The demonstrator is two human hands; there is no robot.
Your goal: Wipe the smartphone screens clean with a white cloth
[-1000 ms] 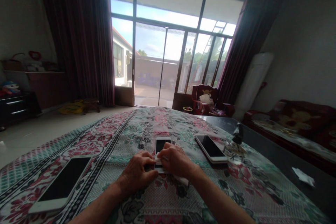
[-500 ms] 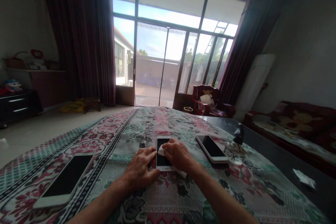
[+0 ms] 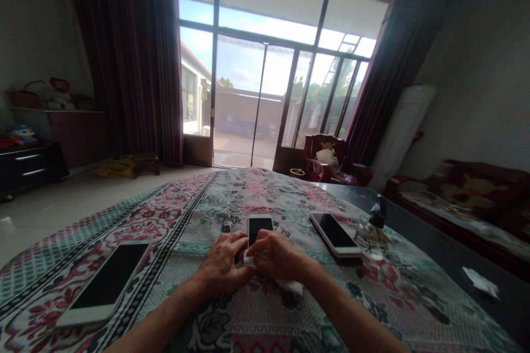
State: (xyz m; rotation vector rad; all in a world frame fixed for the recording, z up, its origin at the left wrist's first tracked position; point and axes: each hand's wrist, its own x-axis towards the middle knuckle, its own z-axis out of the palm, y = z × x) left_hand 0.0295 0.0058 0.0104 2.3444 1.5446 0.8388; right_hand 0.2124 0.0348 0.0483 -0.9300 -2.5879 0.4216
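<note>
A white smartphone [image 3: 260, 223] with a dark screen lies face up on the patterned tablecloth [image 3: 248, 309]; its lower part is hidden behind my hands. At its left edge, my left hand [image 3: 223, 262] holds it steady, fingers along the side and thumb near the bottom corner. My right hand [image 3: 279, 253] is closed on a crumpled white tissue [image 3: 250, 260] at the lower left of the screen. More of the white material shows under that palm.
Another white smartphone [image 3: 110, 281] lies at the left, and a third phone [image 3: 335, 234] to the right. Beside that stands a clear glass object with a dark top [image 3: 376, 226]. A folded white tissue [image 3: 480, 281] rests on the dark tabletop [image 3: 464, 309] at far right.
My right hand has drawn the tissue down the screen towards me, uncovering the phone's upper part. My left hand stays at the phone's left edge.
</note>
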